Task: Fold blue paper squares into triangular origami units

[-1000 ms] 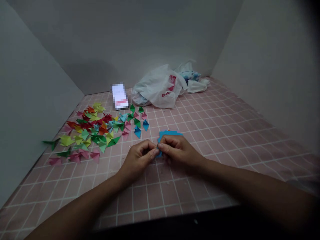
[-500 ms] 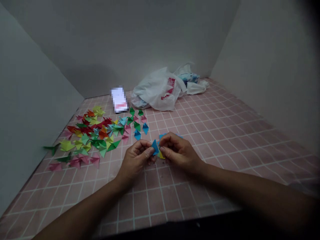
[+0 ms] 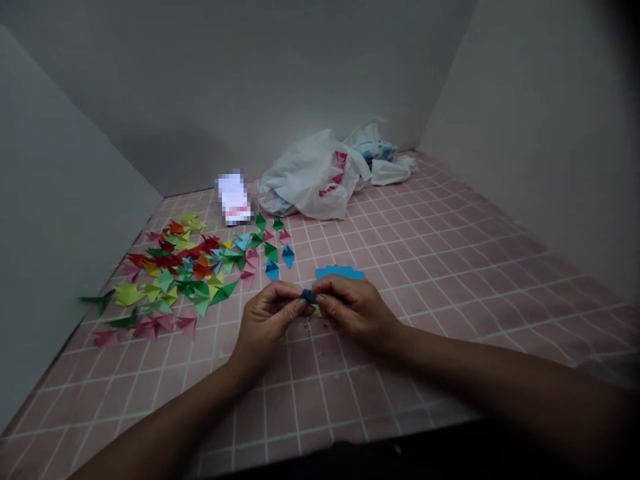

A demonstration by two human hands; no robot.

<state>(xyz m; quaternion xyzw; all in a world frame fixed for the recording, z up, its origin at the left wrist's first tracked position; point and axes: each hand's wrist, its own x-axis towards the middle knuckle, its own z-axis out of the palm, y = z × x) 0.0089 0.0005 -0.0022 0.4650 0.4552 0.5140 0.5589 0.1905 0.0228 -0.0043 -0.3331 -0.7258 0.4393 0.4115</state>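
Note:
My left hand [image 3: 267, 320] and my right hand [image 3: 353, 310] meet fingertip to fingertip low over the pink tiled surface [image 3: 425, 267]. Both pinch one small blue folded paper piece [image 3: 308, 296] between thumbs and forefingers. A bit of yellow paper [image 3: 318, 311] shows just under it. Right behind my right hand lies a small stack of blue paper [image 3: 341, 272]. To the left spreads a heap of folded paper triangles [image 3: 190, 267] in red, green, yellow, pink and blue.
A white plastic bag [image 3: 313, 177] and more crumpled bags [image 3: 383, 160] lie at the back by the wall. A blurred white packet [image 3: 233, 197] stands next to them. Grey walls close in the left, back and right sides.
The blue piece stood up as an open triangle between my fingers half a second ago; now it is pressed smaller and flatter between both pinches. My hands stay in the same place.

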